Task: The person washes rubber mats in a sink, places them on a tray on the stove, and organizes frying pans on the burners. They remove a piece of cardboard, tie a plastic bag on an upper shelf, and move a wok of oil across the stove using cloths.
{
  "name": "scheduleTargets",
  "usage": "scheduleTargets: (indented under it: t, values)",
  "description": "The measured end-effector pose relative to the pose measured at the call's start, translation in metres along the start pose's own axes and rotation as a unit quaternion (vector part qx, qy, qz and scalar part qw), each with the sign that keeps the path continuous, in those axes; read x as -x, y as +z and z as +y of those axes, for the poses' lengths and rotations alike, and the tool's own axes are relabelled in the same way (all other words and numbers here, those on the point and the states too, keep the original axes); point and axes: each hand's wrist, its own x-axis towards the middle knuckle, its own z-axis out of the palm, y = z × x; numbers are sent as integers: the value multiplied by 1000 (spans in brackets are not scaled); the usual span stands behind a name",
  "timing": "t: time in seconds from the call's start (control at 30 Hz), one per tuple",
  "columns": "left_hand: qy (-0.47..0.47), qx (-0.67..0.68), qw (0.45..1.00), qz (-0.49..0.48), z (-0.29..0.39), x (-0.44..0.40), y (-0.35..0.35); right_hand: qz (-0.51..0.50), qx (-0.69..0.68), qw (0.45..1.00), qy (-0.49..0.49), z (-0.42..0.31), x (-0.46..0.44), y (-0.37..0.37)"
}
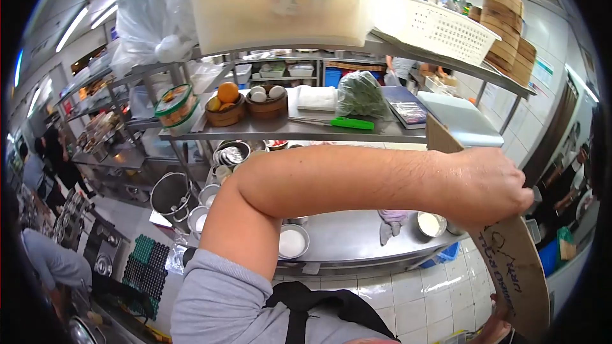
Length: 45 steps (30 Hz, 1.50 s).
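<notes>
My left arm reaches across the view from the left, and my left hand (494, 185) is closed in a fist against the upper part of a brown cardboard piece (519, 280) with dark handwriting. A small pale, translucent thing (537, 195) shows at its fingers, too small to name. My right hand (497, 326), partly out of view at the bottom right, grips the lower edge of the cardboard. The cardboard stands tall and curves down the right side.
A steel shelf (274, 129) ahead holds bamboo baskets, a bag of greens (362, 94) and a green-handled knife (352, 123). Below, a steel counter (344, 236) bears a bowl of white contents (293, 241) and a cloth (391, 224). People stand at the far left and right.
</notes>
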Motion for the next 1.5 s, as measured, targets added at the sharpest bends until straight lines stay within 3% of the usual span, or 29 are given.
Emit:
scheduleTargets:
  t: [0.07,0.33,0.43,0.5,0.57,0.67,0.73,0.77,0.87,0.9,0.97,1.0,1.1,1.13,1.2,1.3,1.37,1.4,1.47,1.5]
  values:
    - [-24,72,993,-94,2,-4,0,0,14,1000,13,13,-8,-3]
    - [-34,57,988,-138,28,-27,-5,-37,50,997,46,97,-70,-93]
    - [-56,29,993,-104,37,-33,-2,-84,33,995,38,138,-111,-110]
    - [-37,-31,999,-8,38,-37,0,-105,12,994,24,163,-131,-117]
    - [-53,-72,996,18,35,-43,-3,-114,-2,993,12,154,-135,-91]
    - [-76,-218,964,132,19,-49,-12,-99,-56,994,8,84,-110,11]
    - [-102,-317,935,120,7,-52,-29,-146,-117,982,-5,53,-103,59]
    - [-140,-290,942,95,5,-55,-41,-141,-122,982,-3,34,-99,80]
    - [-122,-350,926,74,-9,-57,-75,-177,-171,969,-15,10,-109,116]
    - [-119,-351,926,71,-11,-59,-88,-167,-121,978,-40,20,-123,115]
    - [-143,-312,938,-44,-12,-60,-110,-168,-56,981,-82,40,-163,109]
    - [-145,-314,937,-47,-13,-59,-115,-178,-45,978,-104,48,-195,104]
    - [-256,36,953,-157,-12,-50,-126,-253,-87,956,-124,20,-289,130]
    - [-258,34,953,-156,-11,-44,-131,-266,-115,947,-140,3,-313,156]
    - [-293,163,926,-173,-3,-21,-149,-320,-73,940,-89,-4,-372,182]
    - [-290,242,919,-111,19,33,-194,-355,-154,915,-117,-62,-371,260]
    - [-305,248,918,44,52,80,-217,-393,-180,893,-126,-91,-357,307]
    - [-334,227,912,75,57,111,-230,-423,-199,875,-131,-113,-336,333]
    - [-394,124,869,271,83,181,-231,-454,-247,845,-136,-142,-304,382]
    - [-381,125,852,337,88,209,-227,-477,-268,827,-131,-161,-283,403]
